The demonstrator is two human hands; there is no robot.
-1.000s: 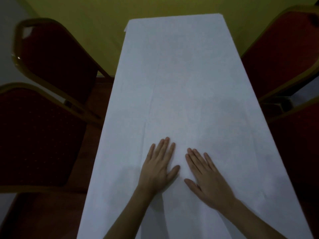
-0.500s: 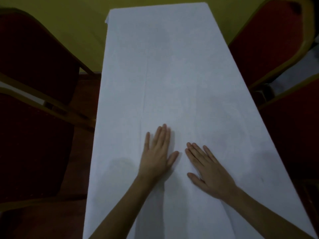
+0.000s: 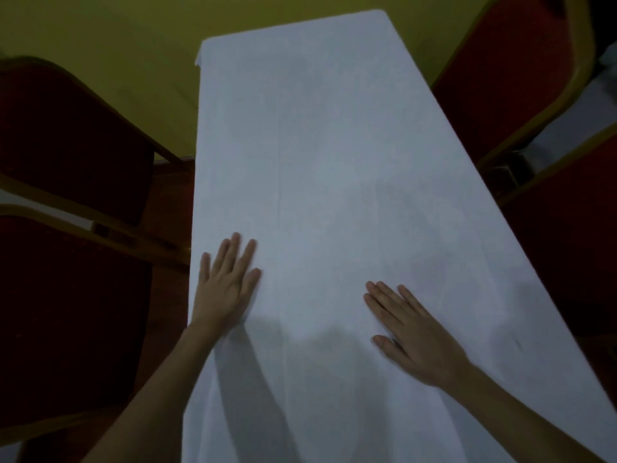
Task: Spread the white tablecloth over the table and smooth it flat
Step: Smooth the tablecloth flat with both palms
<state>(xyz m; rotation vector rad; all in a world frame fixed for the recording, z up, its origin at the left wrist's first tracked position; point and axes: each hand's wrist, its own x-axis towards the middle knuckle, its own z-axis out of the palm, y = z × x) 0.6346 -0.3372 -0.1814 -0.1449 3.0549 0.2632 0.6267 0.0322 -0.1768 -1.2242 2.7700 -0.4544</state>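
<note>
The white tablecloth [image 3: 327, 155] covers the long narrow table from the near end to the far end, with faint lengthwise fold creases. My left hand [image 3: 227, 282] lies flat on the cloth at the table's left edge, fingers straight and pointing away from me. My right hand [image 3: 410, 332] presses flat on the cloth right of the middle, fingers together and angled up and to the left. Neither hand holds anything. The tabletop itself is hidden under the cloth.
Two red padded chairs with gold frames [image 3: 66, 279] stand close along the left side. Two more red chairs [image 3: 521, 68] stand along the right side. A yellow-green wall [image 3: 117, 35] rises behind the table's far end.
My hands, side by side near the cloth's middle before, have slid apart: the left to the left edge, the right toward the right. The camera view has tilted slightly.
</note>
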